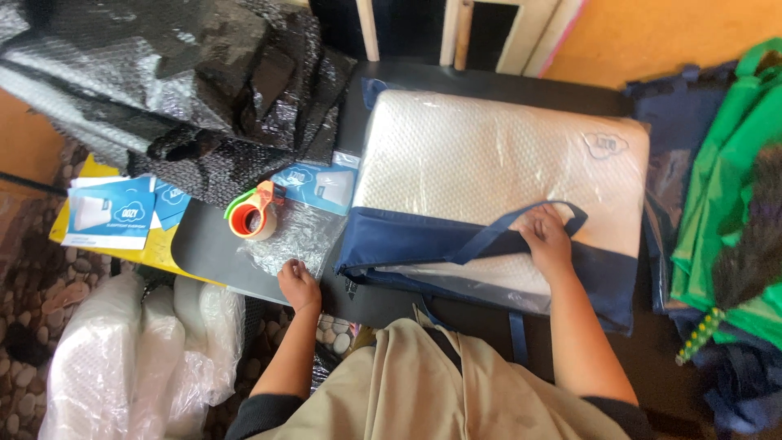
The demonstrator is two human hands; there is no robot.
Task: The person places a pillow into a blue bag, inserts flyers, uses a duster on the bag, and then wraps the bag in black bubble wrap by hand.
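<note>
A white quilted cloth pillow [497, 159] lies sealed in glossy clear plastic within a matt navy fabric bag [489, 244], left of it crinkled shiny cellophane [297, 232], an orange plastic tape dispenser [252, 216] and glossy black bubble wrap [212, 90].

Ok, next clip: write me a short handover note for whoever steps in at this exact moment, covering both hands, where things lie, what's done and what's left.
Left hand: resting on a clear plastic sheet at the near edge of the dark table, holding nothing.
Right hand: pressed on the navy strap of the pillow bag.
Pillow: white, lying in the clear-fronted navy bag, mid-table.
Tape dispenser: orange and green, just beyond the plastic sheet.
Black bubble wrap: piled at the far left.
Blue leaflets: left side.
Done: pillow is inside the bag.
Left: whether the bag is closed cannot be seen; tape and bubble wrap lie untouched.
</note>
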